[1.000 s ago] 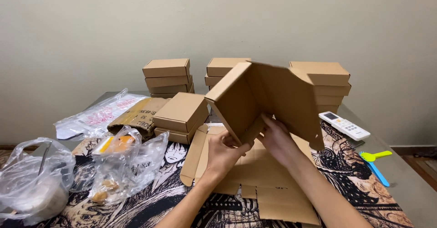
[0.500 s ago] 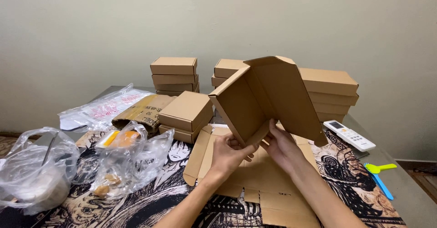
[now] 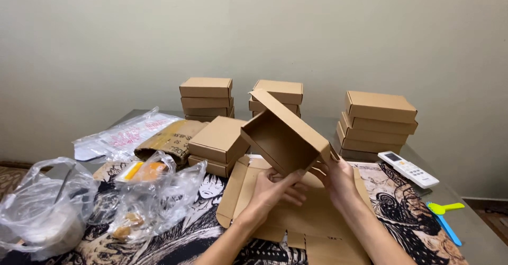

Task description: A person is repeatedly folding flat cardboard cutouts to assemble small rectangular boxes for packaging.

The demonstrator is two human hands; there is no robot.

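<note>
Above the worktop (image 3: 471, 228), centre frame: one half-folded cardboard box (image 3: 283, 135), tilted, open cavity facing the camera, lid flap raised toward the wall. Left hand (image 3: 272, 191) under the box's lower edge, fingers (image 3: 292, 182) curled and clamped on it. Right hand (image 3: 338, 179) at the box's right lower corner, fingers closed on the cardboard there. Directly below both hands: flat unfolded cardboard blanks (image 3: 296, 212), stacked, count not discernible.

Finished boxes, counted:
- left rear stack (image 3: 206, 98): four visible.
- centre rear stack (image 3: 280, 93): partly hidden behind the held box, count not discernible.
- right rear stack (image 3: 377, 122): four visible.
- near stack (image 3: 218, 144), just left of the held box: two.

Other items: two clear plastic bags (image 3: 153, 191) at left; one white remote control (image 3: 408, 169) at right; one green plastic utensil (image 3: 445, 208) and one blue one (image 3: 447, 229) near the right edge.
</note>
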